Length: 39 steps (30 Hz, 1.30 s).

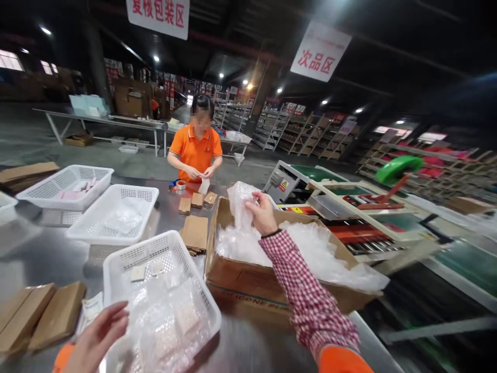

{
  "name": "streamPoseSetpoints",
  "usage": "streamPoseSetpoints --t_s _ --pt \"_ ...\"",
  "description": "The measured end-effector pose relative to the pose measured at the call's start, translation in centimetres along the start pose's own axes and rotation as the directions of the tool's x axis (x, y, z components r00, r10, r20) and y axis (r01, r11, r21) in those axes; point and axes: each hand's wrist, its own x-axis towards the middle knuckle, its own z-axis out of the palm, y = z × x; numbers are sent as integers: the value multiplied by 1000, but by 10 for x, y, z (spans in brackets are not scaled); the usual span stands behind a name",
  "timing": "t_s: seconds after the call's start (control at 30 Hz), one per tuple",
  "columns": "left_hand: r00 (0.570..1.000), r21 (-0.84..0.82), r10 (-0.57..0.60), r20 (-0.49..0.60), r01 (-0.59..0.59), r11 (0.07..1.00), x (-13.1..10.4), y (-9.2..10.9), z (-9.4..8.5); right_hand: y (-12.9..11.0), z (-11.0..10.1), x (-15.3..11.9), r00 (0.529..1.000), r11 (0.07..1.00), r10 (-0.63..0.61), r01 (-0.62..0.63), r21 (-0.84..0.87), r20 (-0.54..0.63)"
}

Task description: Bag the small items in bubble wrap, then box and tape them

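My right hand (263,210), in a red checked sleeve, pinches a piece of bubble wrap (241,204) above a cardboard box (248,274). More clear bubble wrap (310,243) fills that box. At the lower left, my left hand (103,334) has its fingers apart and holds nothing. It is beside the near white basket (214,305), which contains bubble wrap and small pale packets (137,273).
Two more white baskets (79,228) (29,195) stand at the left. Brown cardboard packs (58,316) lie at the lower left, others (195,233) beside the box. Across the table stands a person in orange (197,150). A conveyor (357,228) is at the right.
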Motion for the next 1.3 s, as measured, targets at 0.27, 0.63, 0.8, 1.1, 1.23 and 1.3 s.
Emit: streamPoseSetpoints --t_s 0.27,0.63,0.8,1.1,1.23,1.3 --pt "946 -651 1 323 222 726 11 44 69 -80 79 -142 828 678 34 -431 595 560" --pt "978 -680 192 77 -89 727 -22 45 1 -53 141 -176 592 636 60 -643 427 804" --pt "988 -549 152 30 -111 829 -16 34 3 -51 157 -193 540 587 51 -697 412 840" --pt "949 -314 246 -195 -299 901 -26 41 -16 -48 158 -189 853 958 10 -158 239 522" --pt "899 -53 311 -309 -343 938 -34 42 -12 -67 168 -240 651 972 -193 25 233 734" --pt "878 82 356 -321 -349 934 -41 39 -16 -68 178 -259 542 969 -176 -50 240 822"
